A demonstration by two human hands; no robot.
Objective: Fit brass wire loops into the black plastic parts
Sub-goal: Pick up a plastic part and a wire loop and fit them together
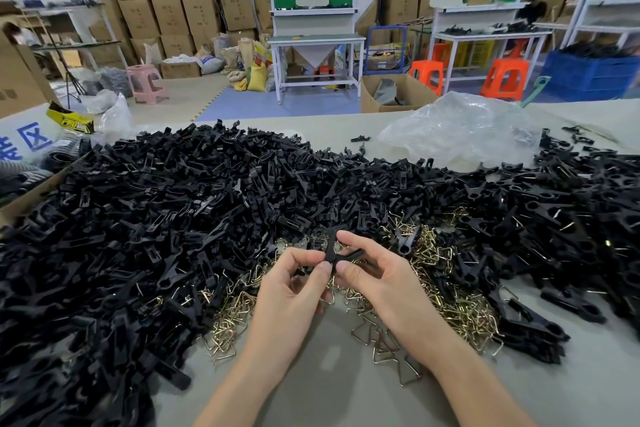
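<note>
Both hands hold crossed black plastic parts (331,251) just above the table, at the centre of the view. My left hand (294,282) pinches them from the left with thumb and fingers. My right hand (372,270) pinches them from the right, index finger curled over the top. Whether a brass loop sits in the held parts I cannot tell. Loose brass wire loops (239,308) lie scattered under and around my hands. A huge heap of black plastic parts (180,204) fills the table's left and middle.
More black parts (568,218), some paired with wire, lie to the right. A crumpled clear plastic bag (460,130) sits at the back right. A cardboard box edge (20,198) borders the left. Bare grey tabletop (329,388) shows between my forearms.
</note>
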